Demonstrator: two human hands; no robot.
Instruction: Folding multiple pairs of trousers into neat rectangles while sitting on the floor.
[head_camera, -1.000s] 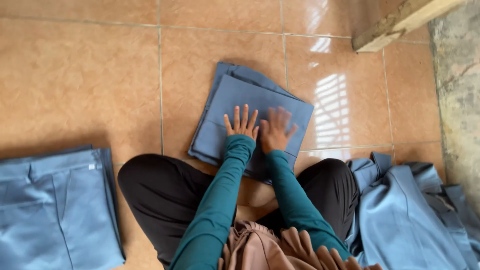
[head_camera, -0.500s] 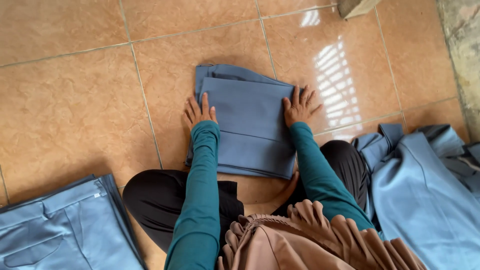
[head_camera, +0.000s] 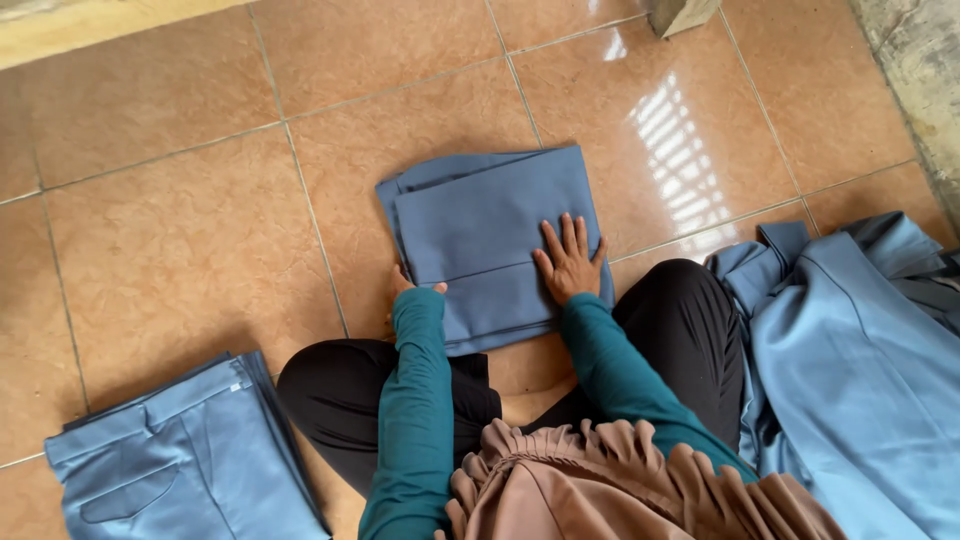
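Under the flat, spread right hand (head_camera: 570, 262), folded blue cloth (head_camera: 478, 232), left hand (head_camera: 405, 288) gripping its edge.

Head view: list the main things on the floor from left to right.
Folded blue trousers → left hand at the left edge of the folded blue garment → right hand flat on that garment → heap of light blue clothes.

a home floor: glossy terracotta tiles (head_camera: 170, 260), folded blue trousers (head_camera: 180, 470).
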